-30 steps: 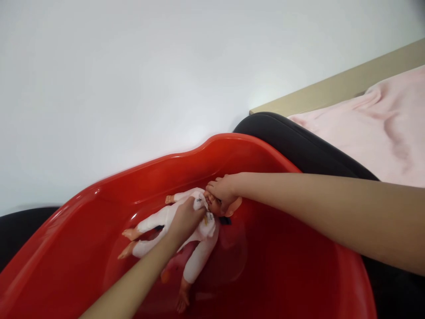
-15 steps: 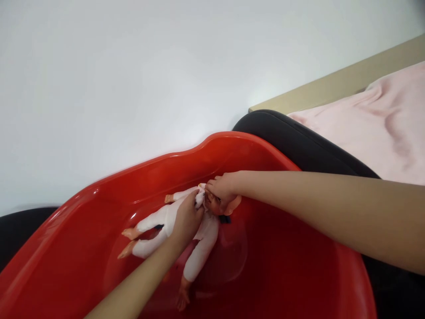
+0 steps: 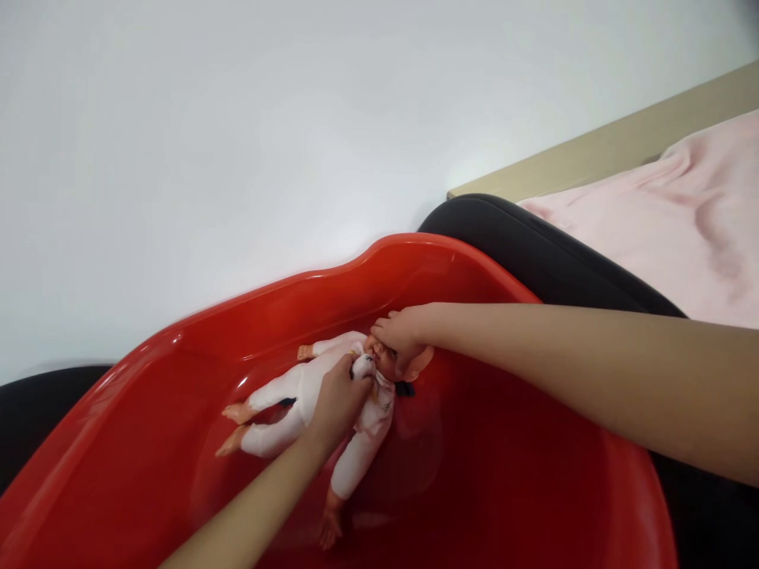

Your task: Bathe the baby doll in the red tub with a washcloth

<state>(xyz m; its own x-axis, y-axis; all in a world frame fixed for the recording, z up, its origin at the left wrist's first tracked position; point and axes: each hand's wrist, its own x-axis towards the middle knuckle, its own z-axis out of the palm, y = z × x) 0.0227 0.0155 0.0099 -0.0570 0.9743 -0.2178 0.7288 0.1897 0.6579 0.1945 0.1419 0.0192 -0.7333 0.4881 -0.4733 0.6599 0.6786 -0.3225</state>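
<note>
A baby doll [image 3: 290, 395] in a white suit lies on its back inside a red plastic tub [image 3: 522, 474]. My right hand [image 3: 402, 338] reaches in from the right and is closed over the doll's head. My left hand [image 3: 341, 399] comes up from below and pinches a small white wad of cloth [image 3: 361, 367] against the doll's neck and chest. The doll's face is mostly hidden under my fingers. Its bare feet point left and down.
The tub rests on a black padded surface [image 3: 534, 253]. A pink blanket [image 3: 670, 229] lies on a beige ledge [image 3: 593, 158] at the right. A plain white wall fills the upper half.
My left hand has shifted slightly with the cloth wad around the doll's neck, and the doll's body has moved a little. My right hand stays on the head.
</note>
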